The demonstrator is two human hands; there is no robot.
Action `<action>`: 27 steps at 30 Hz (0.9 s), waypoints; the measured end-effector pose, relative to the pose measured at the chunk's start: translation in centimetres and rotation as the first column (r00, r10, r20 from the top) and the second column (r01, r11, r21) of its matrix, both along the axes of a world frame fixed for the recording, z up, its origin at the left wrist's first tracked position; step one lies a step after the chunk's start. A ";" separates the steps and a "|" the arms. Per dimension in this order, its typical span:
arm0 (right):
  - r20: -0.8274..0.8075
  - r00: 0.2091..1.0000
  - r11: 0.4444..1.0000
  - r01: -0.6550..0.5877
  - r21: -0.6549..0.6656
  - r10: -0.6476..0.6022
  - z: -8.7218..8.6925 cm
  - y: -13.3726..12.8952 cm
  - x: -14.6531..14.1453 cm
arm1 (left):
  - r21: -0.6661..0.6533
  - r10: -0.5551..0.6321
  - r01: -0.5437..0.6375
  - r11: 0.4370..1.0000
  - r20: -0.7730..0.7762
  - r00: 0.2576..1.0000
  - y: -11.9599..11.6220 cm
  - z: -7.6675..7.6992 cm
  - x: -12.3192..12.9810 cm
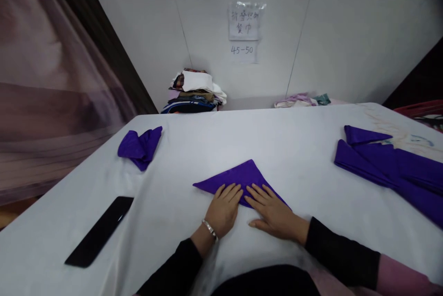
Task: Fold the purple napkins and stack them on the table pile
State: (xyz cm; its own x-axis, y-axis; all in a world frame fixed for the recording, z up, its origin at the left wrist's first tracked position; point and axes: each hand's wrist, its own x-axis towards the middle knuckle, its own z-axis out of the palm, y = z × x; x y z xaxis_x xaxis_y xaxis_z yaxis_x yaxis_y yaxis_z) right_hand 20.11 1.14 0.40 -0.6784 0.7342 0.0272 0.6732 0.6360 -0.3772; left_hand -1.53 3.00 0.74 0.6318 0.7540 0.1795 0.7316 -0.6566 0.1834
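Observation:
A purple cloth napkin [242, 174], folded into a triangle, lies in front of me on the white-covered table [194, 144]. Its peak points away from me, and one long corner reaches out to the left. My left hand [223, 206] rests flat on the near edge of the napkin, fingers stretched out; a silver bracelet circles that wrist. Beside it, my right hand [272, 210] presses on the napkin's right part with fingers spread and the thumb off the cloth. Both hands partly cover the near fold.
On the left sit a folded purple napkin [140, 146] and a long black flat object [100, 231]. Several more purple cloths [387, 167] lie at the right. Stacked clothes [195, 91] stand behind the table. A handwritten sign [244, 24] hangs on the wall.

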 end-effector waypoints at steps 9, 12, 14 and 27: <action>-0.002 1.000 0.999 0.019 -0.035 -0.019 0.1 -0.5 1.1 | -0.040 0.020 -0.022 0.999 -0.046 0.999 0.8 -1.3 0.7; -0.003 1.000 1.000 0.030 0.006 -0.030 -0.3 -1.4 2.9 | -0.044 0.020 -0.021 0.999 -0.032 0.999 0.8 -1.6 0.6; -0.012 0.999 0.998 0.047 0.045 -0.046 -0.8 -2.0 4.3 | -0.044 0.024 -0.025 0.999 -0.024 0.999 0.8 -1.8 0.6; 0.026 1.000 0.983 -0.021 0.184 0.016 0.4 -1.8 6.6 | -0.077 0.045 -0.049 0.996 -0.051 0.998 1.0 -1.5 0.6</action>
State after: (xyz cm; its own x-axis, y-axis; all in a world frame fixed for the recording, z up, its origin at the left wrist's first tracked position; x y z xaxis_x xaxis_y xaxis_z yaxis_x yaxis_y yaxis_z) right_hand 26.67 -0.70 0.76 -0.6940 0.7053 0.1445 0.6681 0.7057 -0.2359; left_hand -0.95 4.00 -0.79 0.6020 0.7936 0.0884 0.7705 -0.6064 0.1964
